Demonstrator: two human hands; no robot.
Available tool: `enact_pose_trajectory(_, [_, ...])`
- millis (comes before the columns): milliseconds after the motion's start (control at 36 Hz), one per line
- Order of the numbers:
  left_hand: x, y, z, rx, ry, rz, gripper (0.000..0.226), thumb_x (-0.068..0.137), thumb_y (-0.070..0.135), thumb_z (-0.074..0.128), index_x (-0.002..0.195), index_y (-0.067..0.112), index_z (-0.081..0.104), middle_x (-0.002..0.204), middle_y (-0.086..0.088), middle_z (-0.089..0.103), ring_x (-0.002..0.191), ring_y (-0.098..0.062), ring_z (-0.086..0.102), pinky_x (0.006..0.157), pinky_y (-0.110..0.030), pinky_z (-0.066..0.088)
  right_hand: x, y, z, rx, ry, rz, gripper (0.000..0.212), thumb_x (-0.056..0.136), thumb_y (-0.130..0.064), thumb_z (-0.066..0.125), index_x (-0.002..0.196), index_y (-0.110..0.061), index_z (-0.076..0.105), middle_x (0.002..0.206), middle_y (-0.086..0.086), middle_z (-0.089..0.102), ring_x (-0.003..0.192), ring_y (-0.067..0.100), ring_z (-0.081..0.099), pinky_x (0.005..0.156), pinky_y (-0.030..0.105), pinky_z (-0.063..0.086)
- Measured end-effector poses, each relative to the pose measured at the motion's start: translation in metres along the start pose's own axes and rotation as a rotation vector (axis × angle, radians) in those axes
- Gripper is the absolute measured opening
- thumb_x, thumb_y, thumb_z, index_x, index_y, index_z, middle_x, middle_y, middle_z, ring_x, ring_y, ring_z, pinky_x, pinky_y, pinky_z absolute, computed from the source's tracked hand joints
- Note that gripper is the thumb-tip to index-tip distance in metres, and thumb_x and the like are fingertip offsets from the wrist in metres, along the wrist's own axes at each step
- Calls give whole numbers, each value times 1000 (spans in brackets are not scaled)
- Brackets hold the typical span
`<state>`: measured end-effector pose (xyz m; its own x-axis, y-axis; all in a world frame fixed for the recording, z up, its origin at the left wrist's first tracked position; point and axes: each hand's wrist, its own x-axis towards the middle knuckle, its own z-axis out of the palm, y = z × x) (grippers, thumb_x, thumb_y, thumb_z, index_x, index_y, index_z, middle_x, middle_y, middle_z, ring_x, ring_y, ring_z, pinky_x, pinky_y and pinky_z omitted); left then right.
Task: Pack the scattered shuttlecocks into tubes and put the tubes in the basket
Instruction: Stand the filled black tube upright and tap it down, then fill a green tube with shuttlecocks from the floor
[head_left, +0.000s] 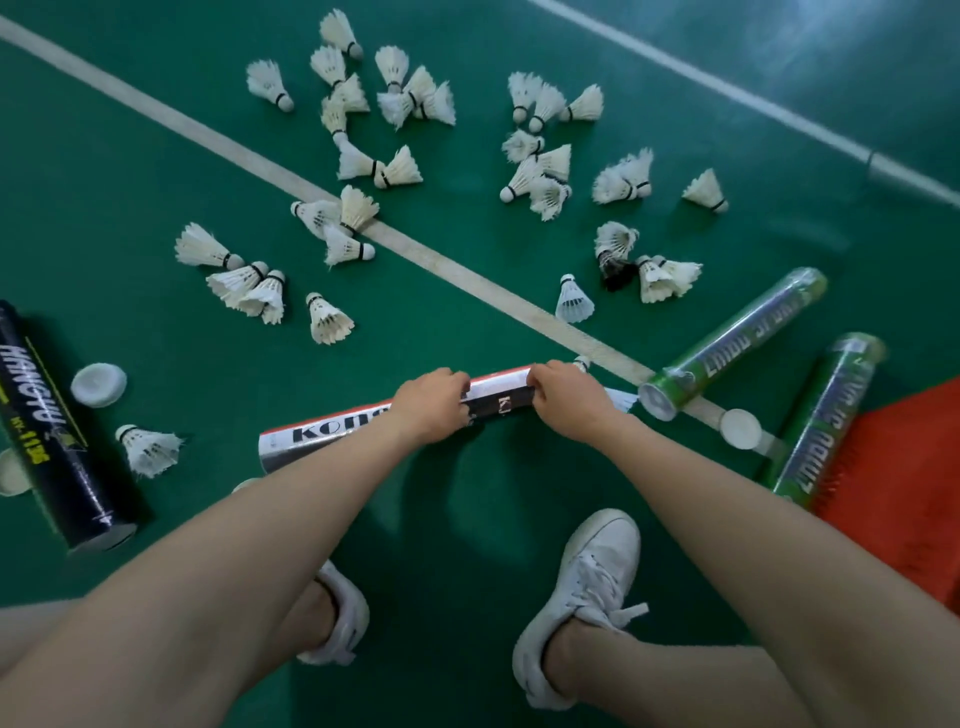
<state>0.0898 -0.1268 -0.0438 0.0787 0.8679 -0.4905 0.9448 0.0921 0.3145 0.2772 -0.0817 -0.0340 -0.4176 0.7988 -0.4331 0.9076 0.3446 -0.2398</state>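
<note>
Two white shoes (587, 597) sit at six o'clock on the green court floor (467, 493). Just beyond them, both hands curl over a silver Kong tube (322, 436) lying on the floor. The left hand (428, 408) grips its middle and the right hand (566, 400) grips its far end, where feathers, perhaps a shuttlecock's, peek out. A black tube (47, 415) lies at nine o'clock, with two green tubes (737, 340) and the orange basket (893, 493) at three. Loose shuttlecocks (540, 176) scatter from ten to two o'clock.
</note>
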Motion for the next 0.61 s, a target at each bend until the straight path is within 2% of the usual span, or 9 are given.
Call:
enact_pose_trajectory(139, [30, 42, -25, 1, -19, 30, 39, 91, 20, 50, 129, 14, 50, 127, -11, 51, 115, -30, 51, 90, -39, 44, -3, 35, -39, -266, -141, -87, 37, 95, -17, 43, 132, -12, 43, 126, 11, 51, 115, 29, 50, 91, 39, 44])
enact_pose_trajectory(250, [59, 64, -28, -13, -46, 40, 41, 92, 19, 50, 132, 14, 47, 130, -11, 49, 118, -31, 49, 92, -41, 44, 0, 68, -55, -340, -206, -123, 42, 94, -14, 42, 136, -14, 39, 132, 9, 48, 119, 27, 47, 93, 38, 42])
enact_pose_trajectory(361, [86, 77, -9, 20, -129, -2, 46, 90, 23, 50, 134, 15, 43, 132, -13, 45, 123, -33, 42, 100, -48, 39, 7, 104, -52, -266, -190, -41, 43, 94, -15, 42, 136, -15, 38, 132, 8, 47, 119, 26, 46, 97, 40, 43])
enact_pose_trajectory(444, [103, 85, 11, 48, -208, -39, 52, 91, 34, 53, 137, 15, 39, 137, -14, 41, 128, -34, 38, 103, -50, 37, 14, 133, -33, -168, -155, 84, 46, 94, -17, 44, 139, -16, 36, 132, 9, 46, 121, 27, 43, 99, 42, 41])
enact_pose_trajectory(528, [116, 94, 28, 143, -164, -70, 52, 95, 47, 46, 134, 13, 42, 136, -15, 40, 126, -35, 38, 100, -47, 36, 17, 163, -6, -38, -114, 246, 44, 95, -21, 44, 139, -16, 37, 133, 9, 44, 124, 28, 40, 101, 45, 39])
enact_pose_trajectory(611, [128, 102, 39, 249, -93, -77, 54, 97, 51, 35, 130, 10, 46, 134, -16, 41, 123, -35, 39, 100, -46, 34, 14, 187, 18, 113, -34, 369, 41, 97, -29, 45, 135, -15, 41, 135, 6, 41, 129, 24, 34, 104, 47, 36])
